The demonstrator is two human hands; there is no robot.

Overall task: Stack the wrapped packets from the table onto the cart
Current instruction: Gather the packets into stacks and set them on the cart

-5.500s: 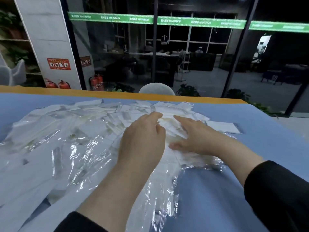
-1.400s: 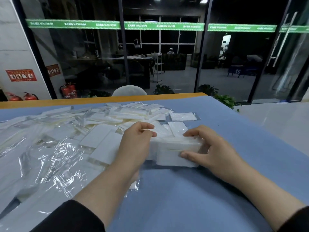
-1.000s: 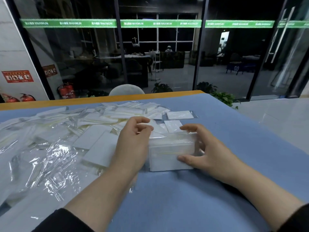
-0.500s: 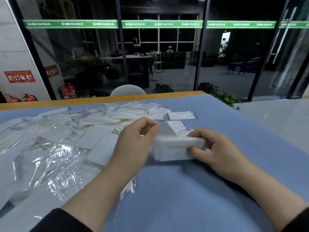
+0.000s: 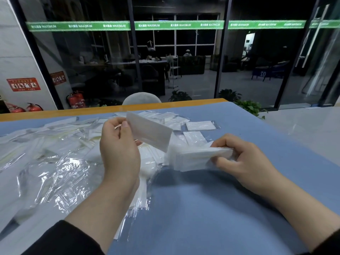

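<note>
We see the left hand (image 5: 119, 150) pinching one white packet (image 5: 150, 134) by its end, lifted clear of the blue table (image 5: 230, 208) and tilted. Right hand (image 5: 244, 159) grips a stack of packets (image 5: 195, 158) between thumb and curled fingers — also raised, just beside the single one. Loose packets (image 5: 55, 153) cover the table's left side — no cart in view.

Looks like an office lobby at night: dark floor-to-ceiling glass partitions (image 5: 88, 67) with a green logo strip (image 5: 128, 25), red fire extinguishers (image 5: 76, 99), desks behind the glass.
</note>
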